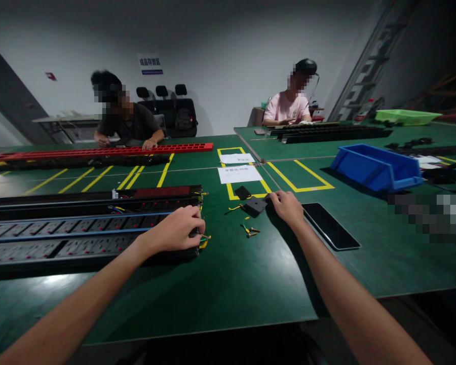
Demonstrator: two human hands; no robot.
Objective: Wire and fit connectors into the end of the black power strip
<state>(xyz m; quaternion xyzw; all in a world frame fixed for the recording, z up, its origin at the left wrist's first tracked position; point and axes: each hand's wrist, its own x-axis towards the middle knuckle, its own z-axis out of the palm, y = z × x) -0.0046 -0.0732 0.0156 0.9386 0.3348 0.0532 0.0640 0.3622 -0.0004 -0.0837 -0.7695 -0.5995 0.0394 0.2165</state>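
Left hand (pixel 179 228): curled over the end of the long black power strip (pixel 79 235), at 9 o'clock.
Right hand (pixel 288 206): fingers bent, touching, perhaps pinching, the black end cap (pixel 256 205), at 12 o'clock.
Beside: phone (pixel 330 225), 3 o'clock.

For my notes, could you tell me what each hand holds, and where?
The left hand grips the power strip at its near end. The right hand touches a black end cap at its edge.

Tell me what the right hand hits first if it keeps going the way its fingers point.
Probably the dark square plate: the right hand points left with its fingertips already at that plate's edge. Beyond lie yellow-sleeved wire bits, though depth is unclear.
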